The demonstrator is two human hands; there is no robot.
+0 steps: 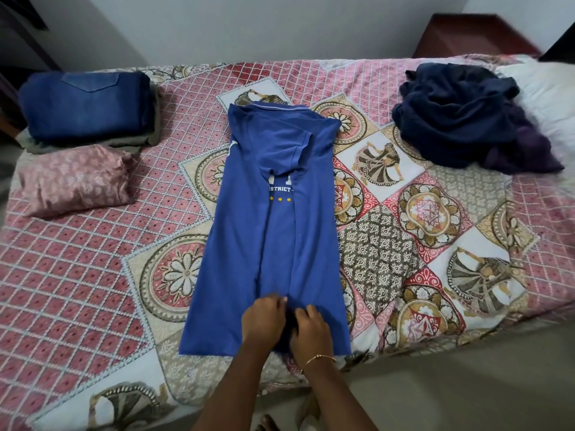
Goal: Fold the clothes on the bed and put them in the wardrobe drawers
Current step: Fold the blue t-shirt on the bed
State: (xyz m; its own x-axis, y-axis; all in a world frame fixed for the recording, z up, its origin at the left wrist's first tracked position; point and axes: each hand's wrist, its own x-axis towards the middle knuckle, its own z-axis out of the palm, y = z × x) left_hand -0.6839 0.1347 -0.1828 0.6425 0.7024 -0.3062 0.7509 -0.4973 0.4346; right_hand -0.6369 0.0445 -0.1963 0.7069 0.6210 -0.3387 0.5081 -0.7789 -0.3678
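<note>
- My left hand [263, 318] has its fingers [275, 301] curled and bunched together, pinching the cloth of the shirt [249, 253] near its near hem.
- My right hand [311, 332] sits just beside it, fingers [306, 312] curled down onto the same cloth; I cannot tell whether they pinch it or only press. A thin bracelet [320, 357] circles that wrist.
- The blue shirt lies lengthwise in the middle of the bed [93, 290], collar at the far end, both sides folded inward so they meet along the middle, a sleeve turned down over the printed letters.
- Far left on the bed I see folded jeans [87, 107] on top of a folded grey garment [149, 136], and a folded pink cloth [74, 178] just near of them.
- Far right lies a loose heap of dark clothes [460, 116], touching a white pillow [547, 98].
- A bedspread with patchwork and floral medallions covers the bed.
</note>
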